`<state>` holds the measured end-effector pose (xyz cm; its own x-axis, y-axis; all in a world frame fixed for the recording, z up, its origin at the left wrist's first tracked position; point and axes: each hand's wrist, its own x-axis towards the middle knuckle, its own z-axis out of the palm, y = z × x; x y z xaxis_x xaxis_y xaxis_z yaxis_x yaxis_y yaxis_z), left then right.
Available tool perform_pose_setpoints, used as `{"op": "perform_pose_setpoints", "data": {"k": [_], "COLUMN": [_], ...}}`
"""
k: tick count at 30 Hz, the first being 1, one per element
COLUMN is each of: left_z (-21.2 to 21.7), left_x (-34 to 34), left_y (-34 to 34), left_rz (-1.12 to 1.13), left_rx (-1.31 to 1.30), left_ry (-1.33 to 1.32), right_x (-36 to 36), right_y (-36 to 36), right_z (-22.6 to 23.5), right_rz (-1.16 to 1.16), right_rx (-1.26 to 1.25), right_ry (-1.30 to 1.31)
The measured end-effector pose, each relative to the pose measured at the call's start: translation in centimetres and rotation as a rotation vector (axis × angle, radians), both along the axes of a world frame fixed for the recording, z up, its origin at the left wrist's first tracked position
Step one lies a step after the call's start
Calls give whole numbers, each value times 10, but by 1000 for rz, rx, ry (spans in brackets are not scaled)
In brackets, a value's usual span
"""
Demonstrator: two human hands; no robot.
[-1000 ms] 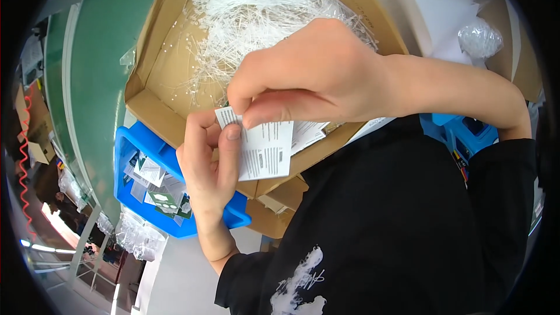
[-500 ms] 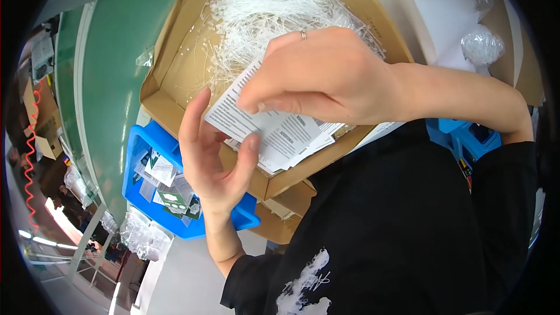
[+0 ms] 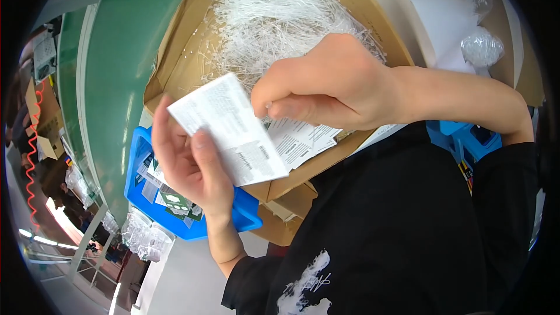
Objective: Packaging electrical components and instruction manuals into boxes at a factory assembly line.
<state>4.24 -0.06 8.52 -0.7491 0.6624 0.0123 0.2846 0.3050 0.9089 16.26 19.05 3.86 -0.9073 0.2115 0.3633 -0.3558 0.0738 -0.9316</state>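
Observation:
My left hand (image 3: 195, 160) grips a white printed card (image 3: 233, 134) between thumb and fingers, tilted over the near left corner of a cardboard box (image 3: 268, 189). Just right of the card, my right hand (image 3: 329, 84) is closed in a pinch. A tiny clear bit shows at its fingertips, too small to name. Beneath that hand, more printed cards (image 3: 300, 146) lie in the near part of the box. Farther in, a large heap of thin clear plastic strands (image 3: 280, 11) fills the box.
A blue bin (image 3: 186, 230) with printed cards and tags stands at the left, by a green surface (image 3: 125, 52). At the far right are a white carton (image 3: 437, 29) and a clear plastic bundle (image 3: 483, 45). Another blue container (image 3: 466, 140) is beside my right arm.
My left hand has moved left and slightly down with a card, away from the cards in the box. My right hand stays nearly in place, now apart from that card.

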Motion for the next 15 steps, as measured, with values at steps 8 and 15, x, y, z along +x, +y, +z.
{"op": "perform_pose_setpoints", "data": {"k": [8,15], "left_z": [-8,-8], "left_x": [2,0], "left_y": [-9,-8], "left_rz": [-174,-172], "left_rx": [3,-27], "left_ry": [70,164], "right_x": [-8,-9], "right_y": [3,3], "right_z": [-8,-13], "right_rz": [-168,-195], "right_rx": [276,486], "right_ry": [238,289]}}
